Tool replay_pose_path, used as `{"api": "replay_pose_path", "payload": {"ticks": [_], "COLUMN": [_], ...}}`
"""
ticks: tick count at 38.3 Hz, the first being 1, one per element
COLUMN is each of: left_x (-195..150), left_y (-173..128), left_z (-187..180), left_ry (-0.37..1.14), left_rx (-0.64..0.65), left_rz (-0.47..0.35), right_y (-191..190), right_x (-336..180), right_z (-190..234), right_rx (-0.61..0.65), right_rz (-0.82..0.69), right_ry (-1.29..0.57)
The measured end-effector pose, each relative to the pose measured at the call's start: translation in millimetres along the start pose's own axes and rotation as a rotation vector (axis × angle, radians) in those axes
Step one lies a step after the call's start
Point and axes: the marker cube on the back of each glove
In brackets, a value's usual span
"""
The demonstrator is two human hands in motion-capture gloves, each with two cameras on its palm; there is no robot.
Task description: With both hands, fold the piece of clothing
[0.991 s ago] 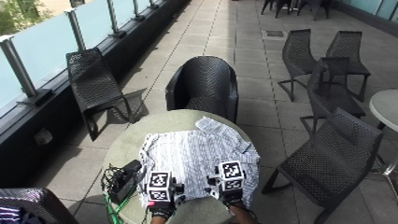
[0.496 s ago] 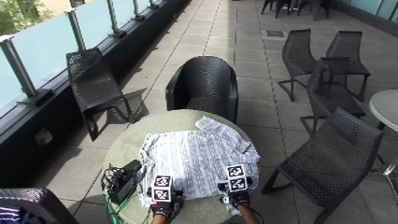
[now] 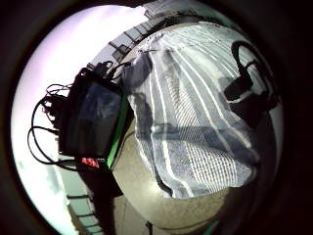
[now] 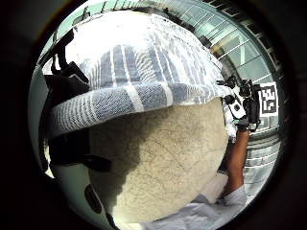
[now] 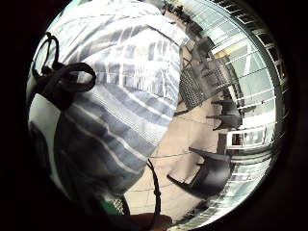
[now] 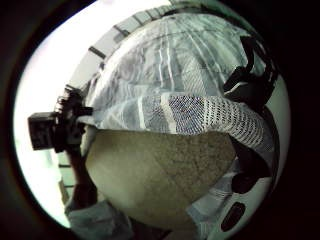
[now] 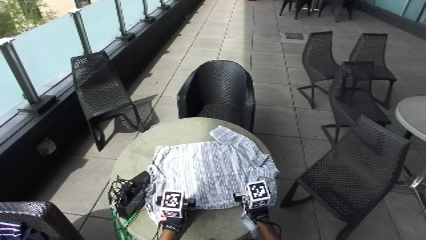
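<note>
Left hand point(image 7: 172, 220) pinches near hem of the white blue-striped shirt point(image 7: 210, 172), lying flat on the round stone table point(image 7: 143, 150). Right hand point(image 7: 256, 212) pinches the hem's other end. Garment runs away from both; fold goes forward.

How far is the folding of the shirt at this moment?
Early. Done: the striped shirt lies spread on the round table, with no fold visible. In hand: the left hand and right hand each grip its near hem, which is lifted off the table in the palm views. Left: every fold.
</note>
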Motion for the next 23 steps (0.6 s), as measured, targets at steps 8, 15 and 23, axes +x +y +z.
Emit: {"api": "replay_pose_path", "payload": {"ticks": [8,15,23], "left_x": [-1.2,-10.0,-31.2], "left_y": [35.5,25.1,-99.2], "left_z": [-69.3,-133.4,-145.1], "left_ry": [0.010,0.144,0.049], "left_rx": [-0.159,-0.389,-0.283], "left_rz": [0.088,0.269,0.080], "right_y": [25.9,3.3,-111.9], "right_x": [-4.4,-0.4,-2.9], "right_z": [-55.2,-131.2,-165.1], "right_rx": [-0.206,-0.486,-0.348], "right_rz": [-0.126,-0.272,-0.069], "right_ry": [-0.052,-0.192,-0.183]}}
